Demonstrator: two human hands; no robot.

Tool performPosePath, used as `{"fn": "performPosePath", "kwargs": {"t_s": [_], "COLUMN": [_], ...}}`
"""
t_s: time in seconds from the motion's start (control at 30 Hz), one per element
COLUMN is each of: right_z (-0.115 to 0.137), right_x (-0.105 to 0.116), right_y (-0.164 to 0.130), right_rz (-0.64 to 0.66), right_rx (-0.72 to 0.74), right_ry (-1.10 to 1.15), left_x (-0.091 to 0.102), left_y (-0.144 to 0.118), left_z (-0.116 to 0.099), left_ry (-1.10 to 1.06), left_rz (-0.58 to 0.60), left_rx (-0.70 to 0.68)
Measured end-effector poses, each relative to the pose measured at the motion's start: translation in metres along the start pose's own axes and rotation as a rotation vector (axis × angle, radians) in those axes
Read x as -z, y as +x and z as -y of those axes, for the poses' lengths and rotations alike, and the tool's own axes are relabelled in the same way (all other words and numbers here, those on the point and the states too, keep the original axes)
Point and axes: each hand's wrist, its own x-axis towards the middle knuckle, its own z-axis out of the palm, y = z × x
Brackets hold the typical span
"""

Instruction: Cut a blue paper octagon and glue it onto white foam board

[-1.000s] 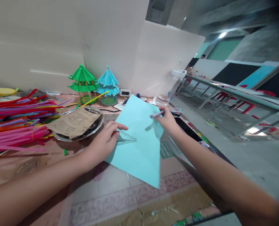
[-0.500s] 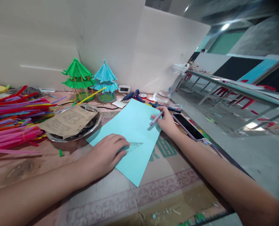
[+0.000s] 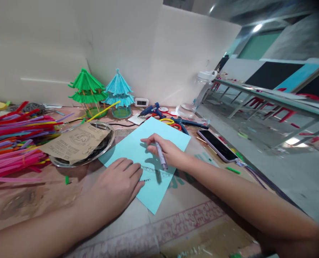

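A light blue sheet of paper point(image 3: 132, 143) lies at an angle on the table. My left hand point(image 3: 125, 179) rests flat on it, fingers stretched out, over the left end of a clear plastic ruler point(image 3: 159, 172). Part of the ruler is hidden beneath that hand. Above the sheet, my right hand point(image 3: 166, 148) holds a lilac pen point(image 3: 161, 156), which slants with its lower end towards me. The index finger and thumb of this hand point left, and a shadow falls on the paper below.
Left stand a metal plate point(image 3: 111, 141) with a brown card point(image 3: 77, 139) and bundled pipe cleaners point(image 3: 16, 157). Green point(image 3: 86, 91) and blue point(image 3: 118, 91) pagoda models stand behind. A glue gun point(image 3: 151, 109), scissors point(image 3: 175, 125), clear bottle point(image 3: 198, 95) and phone point(image 3: 217, 145) lie around the sheet.
My right hand has moved left from the sheet's right edge to over its middle, and the pen has turned in it. More of the ruler shows beside my left hand.
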Motion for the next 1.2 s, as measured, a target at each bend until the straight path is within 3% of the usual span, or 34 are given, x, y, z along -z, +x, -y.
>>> {"fn": "performPosePath", "kwargs": {"t_s": [0.13, 0.3, 0.4, 0.5, 0.6, 0.7, 0.97, 1.07, 1.2], "right_z": [-0.017, -0.02, -0.019, -0.021, -0.024, -0.027, -0.029, -0.028, -0.029], "right_x": [0.006, 0.018, 0.02, 0.019, 0.018, 0.022, 0.027, 0.024, 0.024], "right_y": [0.003, -0.014, -0.022, -0.026, -0.026, -0.024, -0.028, -0.025, -0.013], "right_rz": [0.18, 0.281, 0.177, 0.026, -0.02, -0.025, 0.02, -0.041, -0.095], "right_rx": [0.071, 0.14, 0.103, 0.017, -0.014, -0.009, -0.009, -0.056, -0.101], "right_ry": [-0.098, -0.117, -0.052, -0.072, -0.102, -0.124, -0.051, -0.051, -0.117], "left_x": [-0.005, 0.0, 0.006, 0.005, -0.002, -0.003, 0.014, 0.002, -0.02], "left_y": [-0.002, -0.005, -0.003, 0.001, 0.003, -0.002, -0.025, -0.007, 0.029], "left_z": [0.006, -0.012, -0.01, 0.011, 0.027, 0.02, -0.033, -0.039, -0.041], "left_ry": [0.016, -0.029, -0.054, 0.029, 0.137, 0.174, 0.201, 0.128, -0.161], "left_rz": [0.021, 0.063, 0.074, 0.058, 0.148, 0.211, -0.043, -0.047, -0.023], "left_rx": [0.077, 0.038, 0.008, 0.152, 0.294, 0.306, -0.012, -0.097, -0.262]}}
